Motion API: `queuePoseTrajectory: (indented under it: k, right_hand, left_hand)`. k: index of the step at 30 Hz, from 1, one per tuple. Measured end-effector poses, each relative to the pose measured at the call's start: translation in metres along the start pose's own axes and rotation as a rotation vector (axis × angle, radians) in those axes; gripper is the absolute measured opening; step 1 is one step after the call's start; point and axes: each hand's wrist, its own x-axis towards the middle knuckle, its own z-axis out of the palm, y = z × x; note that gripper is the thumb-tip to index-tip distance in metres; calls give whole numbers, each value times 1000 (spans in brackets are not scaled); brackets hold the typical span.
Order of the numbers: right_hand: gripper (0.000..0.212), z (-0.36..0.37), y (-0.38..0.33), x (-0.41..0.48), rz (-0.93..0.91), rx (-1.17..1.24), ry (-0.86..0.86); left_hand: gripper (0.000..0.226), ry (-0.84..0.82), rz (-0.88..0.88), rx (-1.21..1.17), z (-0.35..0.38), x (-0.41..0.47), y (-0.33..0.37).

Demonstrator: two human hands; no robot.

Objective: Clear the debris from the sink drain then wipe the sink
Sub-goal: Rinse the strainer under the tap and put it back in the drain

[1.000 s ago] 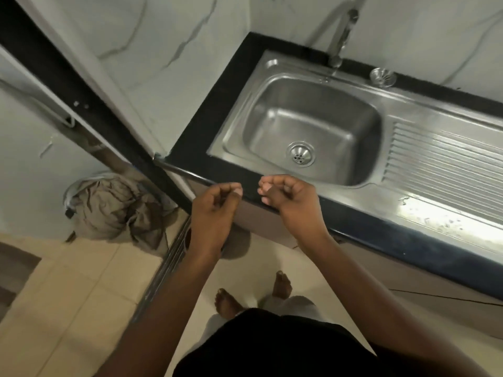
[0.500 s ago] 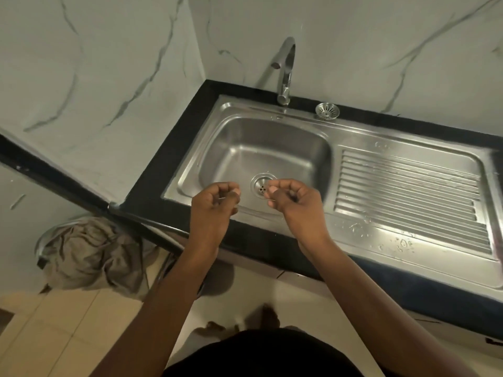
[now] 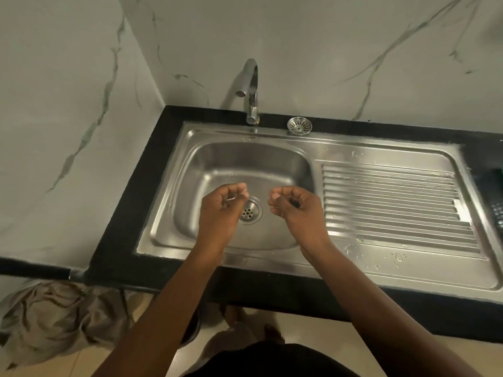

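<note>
Drain [image 3: 250,211] sits at the basin floor of the sink [image 3: 381,270], which is set into the black desk [image 3: 130,213]. At far left, a crumpled cloth [image 3: 54,319] lies on the floor below the desk edge. The left hand [image 3: 221,210] hangs over the basin with its fingers [image 3: 241,190] curled loosely toward the palm; no object is visible in them. The drain lies just right of this hand, partly covered by it, and between the two hands. The right hand [image 3: 296,210] hangs further right, fingers likewise curled, grasp apparently empty. The left hand is judged the nearer to the drain. No debris can be made out in the drain holes. A strainer [image 3: 299,125] rests on the sink's back rim, right of the tap [image 3: 251,91].
</note>
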Motion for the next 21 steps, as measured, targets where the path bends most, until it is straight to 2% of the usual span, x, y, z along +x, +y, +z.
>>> queuePoseTrajectory:
  k: [10, 21]
  right_hand:
    - [10, 8, 8, 65, 13, -52, 200]
    - [14, -22, 7, 165, -12, -227, 312]
  left_hand:
    - [17, -154, 6, 70, 21, 86, 7]
    - [41, -228, 0, 140, 86, 159, 20]
